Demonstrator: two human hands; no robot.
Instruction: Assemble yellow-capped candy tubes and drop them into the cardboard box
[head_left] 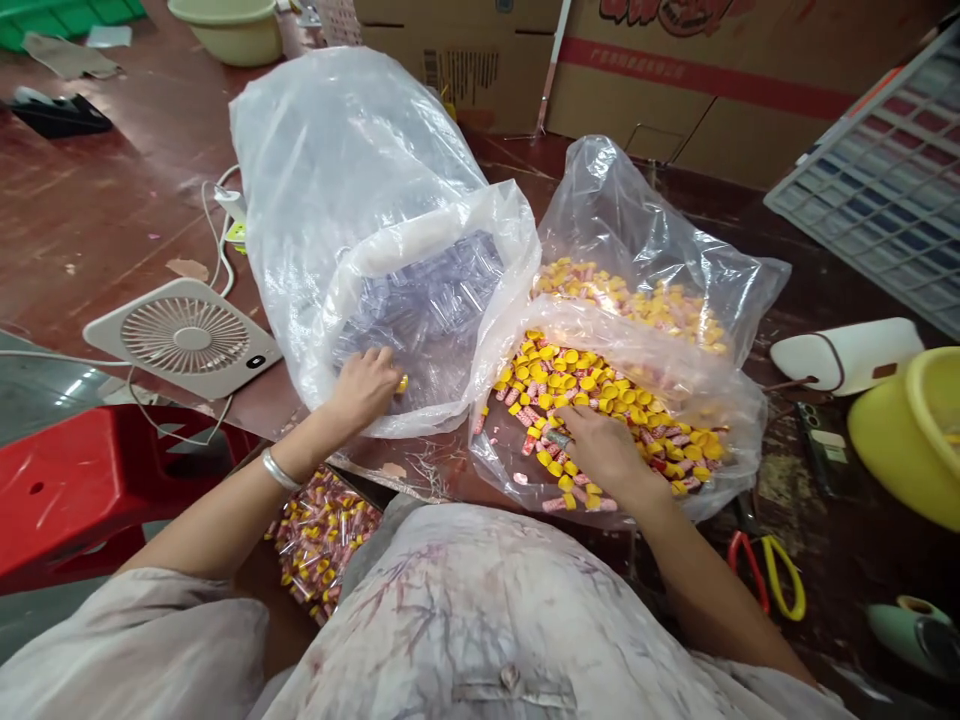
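Observation:
My left hand (367, 388) is at the mouth of a large white plastic bag (322, 150), its fingers curled round a small yellow-capped piece (403, 384). Clear plastic tubes (442, 290) lie heaped inside that bag, just beyond the fingers. On the right, my right hand (604, 450) reaches into a clear plastic bag (600, 190) of small yellow caps (592, 375) with pink patterned parts. A grey wrap covers one of its fingers. The fingers are drawn together among the pieces; what they hold is hidden.
Below the table edge stands a box of filled, yellow-capped tubes (326, 540). A white fan (187, 335) and red stool (90, 490) are at left. Scissors (766, 575), a phone (823, 445) and a yellow bucket (911, 435) are at right. Cardboard boxes (675, 100) stand behind.

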